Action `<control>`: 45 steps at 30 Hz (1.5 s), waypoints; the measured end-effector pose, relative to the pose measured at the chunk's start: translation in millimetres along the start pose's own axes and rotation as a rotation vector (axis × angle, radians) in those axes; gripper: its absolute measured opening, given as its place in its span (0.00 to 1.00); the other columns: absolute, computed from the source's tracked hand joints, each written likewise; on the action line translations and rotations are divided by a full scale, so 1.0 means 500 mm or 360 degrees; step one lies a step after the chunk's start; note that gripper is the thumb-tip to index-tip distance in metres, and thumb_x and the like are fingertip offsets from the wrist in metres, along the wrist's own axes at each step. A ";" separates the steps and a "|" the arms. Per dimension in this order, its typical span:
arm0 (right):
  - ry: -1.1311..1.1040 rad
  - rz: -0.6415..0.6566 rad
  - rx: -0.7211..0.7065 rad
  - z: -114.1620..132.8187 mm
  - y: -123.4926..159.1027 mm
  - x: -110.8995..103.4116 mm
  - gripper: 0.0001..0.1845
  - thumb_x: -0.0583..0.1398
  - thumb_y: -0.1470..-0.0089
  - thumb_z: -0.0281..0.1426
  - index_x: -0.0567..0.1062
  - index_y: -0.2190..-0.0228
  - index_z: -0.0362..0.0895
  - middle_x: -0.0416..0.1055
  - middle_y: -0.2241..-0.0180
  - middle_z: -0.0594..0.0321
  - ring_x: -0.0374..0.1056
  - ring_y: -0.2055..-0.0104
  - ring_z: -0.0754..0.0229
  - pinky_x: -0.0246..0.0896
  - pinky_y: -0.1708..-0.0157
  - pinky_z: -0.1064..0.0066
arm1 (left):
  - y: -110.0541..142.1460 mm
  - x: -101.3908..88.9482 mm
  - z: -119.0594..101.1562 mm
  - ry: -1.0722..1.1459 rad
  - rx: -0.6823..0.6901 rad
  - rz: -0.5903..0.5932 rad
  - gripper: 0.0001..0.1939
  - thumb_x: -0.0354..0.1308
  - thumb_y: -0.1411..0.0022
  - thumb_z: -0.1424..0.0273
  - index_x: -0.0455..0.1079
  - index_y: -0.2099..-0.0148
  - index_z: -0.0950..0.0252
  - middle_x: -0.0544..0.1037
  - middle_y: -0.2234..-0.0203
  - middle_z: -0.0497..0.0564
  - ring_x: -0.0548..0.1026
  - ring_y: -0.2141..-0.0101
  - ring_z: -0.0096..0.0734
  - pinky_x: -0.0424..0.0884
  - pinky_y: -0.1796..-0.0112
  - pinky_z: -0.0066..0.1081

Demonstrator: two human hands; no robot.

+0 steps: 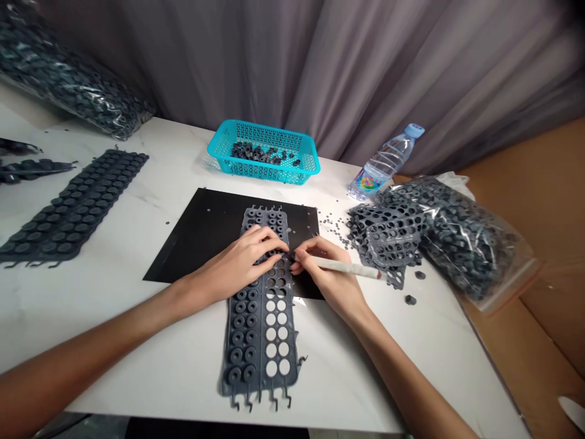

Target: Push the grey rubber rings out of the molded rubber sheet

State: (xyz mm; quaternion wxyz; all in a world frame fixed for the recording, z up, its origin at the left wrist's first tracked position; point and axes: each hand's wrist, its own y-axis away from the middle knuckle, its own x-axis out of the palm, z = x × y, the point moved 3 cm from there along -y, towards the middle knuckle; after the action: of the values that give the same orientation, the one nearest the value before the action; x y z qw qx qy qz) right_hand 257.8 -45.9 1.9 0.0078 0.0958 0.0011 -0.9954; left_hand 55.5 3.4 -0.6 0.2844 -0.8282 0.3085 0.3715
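- The rubber sheet (pixel 261 317) lies lengthwise in front of the person, its upper part over a black mat (pixel 192 241) and its lower part on the bare desk (pixel 173 366); the mat probably serves as a backing.
- The left hand (pixel 249 259) lies across the sheet, palm down, fingers close together and bent, seemingly to steady it. Whether the fingertips pinch a piece, I cannot tell.
- The right hand (pixel 336 280) grips a white stick (pixel 347 266) like a pen, near the end by the sheet's right edge, likely for fine control; its tip is too small to make out.
- Below the hands, ringed pieces fill the sheet's left half, while the right half shows open holes.
- A blue basket (pixel 267 173) of loose dark pieces stands behind the mat, presumably for easy reach.
- Holed scraps (pixel 393 238) lie off to the right, apparently out of the way.
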 end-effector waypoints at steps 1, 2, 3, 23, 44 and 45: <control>-0.0004 0.0005 0.0004 0.003 0.000 0.003 0.13 0.66 0.35 0.41 0.76 0.65 0.45 0.79 0.72 0.63 0.79 0.71 0.59 0.75 0.66 0.70 | 0.000 0.001 0.000 0.0002 -0.0002 0.0001 0.13 0.52 0.21 0.68 0.74 0.42 0.59 0.76 0.49 0.53 0.73 0.46 0.41 0.72 0.42 0.44; -0.0015 0.0016 0.0005 0.006 0.000 0.005 0.12 0.65 0.34 0.40 0.75 0.65 0.45 0.78 0.73 0.64 0.78 0.72 0.60 0.74 0.67 0.70 | 0.000 0.002 0.000 0.0008 -0.0003 0.0002 0.13 0.52 0.21 0.67 0.74 0.42 0.59 0.76 0.50 0.53 0.73 0.46 0.41 0.72 0.42 0.44; -0.0023 0.0031 0.0008 0.007 -0.001 0.007 0.12 0.64 0.34 0.40 0.75 0.65 0.44 0.78 0.75 0.65 0.77 0.74 0.60 0.74 0.68 0.71 | 0.000 0.003 0.002 0.0016 -0.0002 -0.0001 0.13 0.51 0.21 0.67 0.74 0.42 0.59 0.76 0.50 0.53 0.73 0.45 0.41 0.72 0.42 0.44; -0.0172 0.0164 0.0082 -0.015 -0.006 0.013 0.04 0.64 0.39 0.31 0.75 0.62 0.44 0.76 0.72 0.66 0.72 0.78 0.64 0.72 0.78 0.74 | -0.003 0.000 -0.001 -0.0022 0.0073 -0.0029 0.11 0.53 0.21 0.71 0.74 0.43 0.61 0.78 0.50 0.52 0.73 0.45 0.40 0.71 0.42 0.43; -0.0106 0.0176 0.0036 -0.017 -0.009 0.015 0.03 0.64 0.38 0.29 0.74 0.63 0.45 0.76 0.73 0.67 0.72 0.78 0.64 0.69 0.79 0.76 | 0.001 -0.005 -0.003 -0.0063 0.0121 0.0027 0.13 0.53 0.22 0.72 0.74 0.40 0.62 0.77 0.48 0.53 0.72 0.45 0.40 0.70 0.42 0.41; -0.0102 0.0172 0.0042 -0.018 -0.009 0.015 0.03 0.64 0.39 0.29 0.74 0.63 0.45 0.76 0.73 0.67 0.72 0.78 0.64 0.69 0.79 0.76 | 0.001 -0.005 -0.003 -0.0066 0.0121 0.0027 0.13 0.53 0.22 0.72 0.74 0.40 0.62 0.77 0.48 0.54 0.72 0.45 0.40 0.70 0.42 0.42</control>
State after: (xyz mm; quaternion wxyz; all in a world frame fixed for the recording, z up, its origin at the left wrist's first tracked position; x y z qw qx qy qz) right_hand 251.9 -41.7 -8.4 0.0604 0.0637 -0.0176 -0.9960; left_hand 54.3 2.8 2.0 0.3187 -0.8063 0.3235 0.3791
